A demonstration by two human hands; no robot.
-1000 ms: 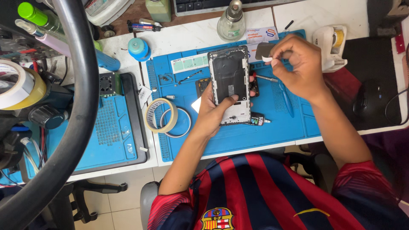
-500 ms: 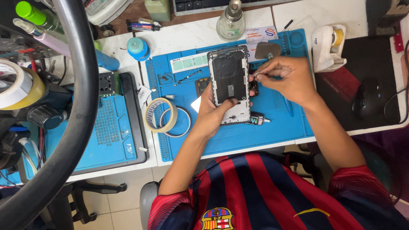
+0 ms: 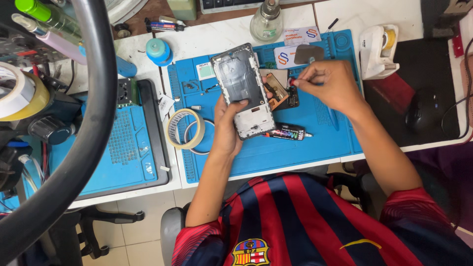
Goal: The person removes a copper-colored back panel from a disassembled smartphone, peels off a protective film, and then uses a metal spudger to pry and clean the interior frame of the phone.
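Since earlier: phone frame lifted and tilted in my left hand, fingers clamped on its lower edge | right hand fingers pinching small tool at circuit board on blue mat | advise: steady frame, light tool pressure

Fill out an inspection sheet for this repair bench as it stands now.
Surface: blue work mat on a white desk.
Job's things: opened phone frame, tilted up; small circuit board lying beside it.
Clutter: black glue tube, masking tape roll, glass bottle, white tape dispenser.
Grippers: left hand holds the phone frame; right hand pinches a small red-tipped tool.
Cables: thin cable at the right edge.
Surroundings: computer mouse on a dark pad; second blue mat.
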